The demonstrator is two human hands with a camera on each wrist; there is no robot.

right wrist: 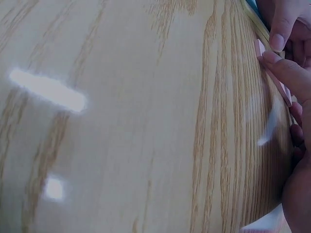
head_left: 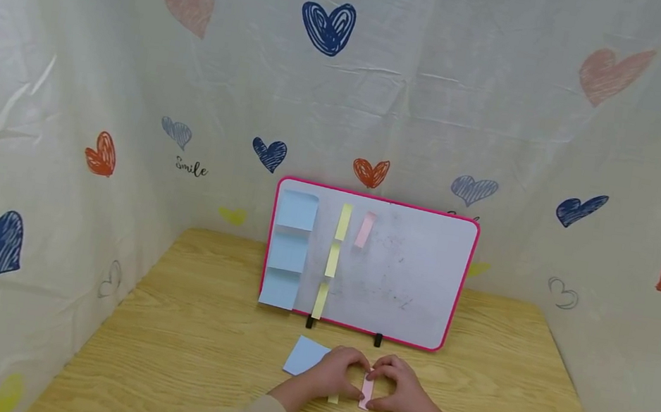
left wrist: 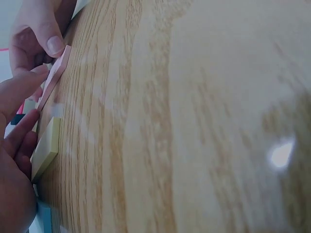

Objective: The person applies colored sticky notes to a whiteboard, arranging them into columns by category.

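Low over the front middle of the table, both hands meet at a narrow pad of pink sticky notes (head_left: 366,391). My left hand (head_left: 336,372) has thumb and forefinger at its left side, curved around it. From the other side my right hand (head_left: 402,390) pinches it, thumb near the lower end and fingers near the upper end. In the right wrist view both thumbs lie close together at one end of the pink pad (right wrist: 274,75). Beside the left fingers lies a yellow sticky note pad (left wrist: 47,148), partly hidden in the head view. A blue sticky note pad (head_left: 305,355) lies behind the left hand.
A pink-framed whiteboard (head_left: 416,276) stands behind the hands on black feet (head_left: 377,340). On it are columns of blue notes (head_left: 288,251) and yellow notes (head_left: 332,260), plus one pink note (head_left: 365,230). A heart-printed curtain (head_left: 410,104) surrounds the wooden table (head_left: 203,329).
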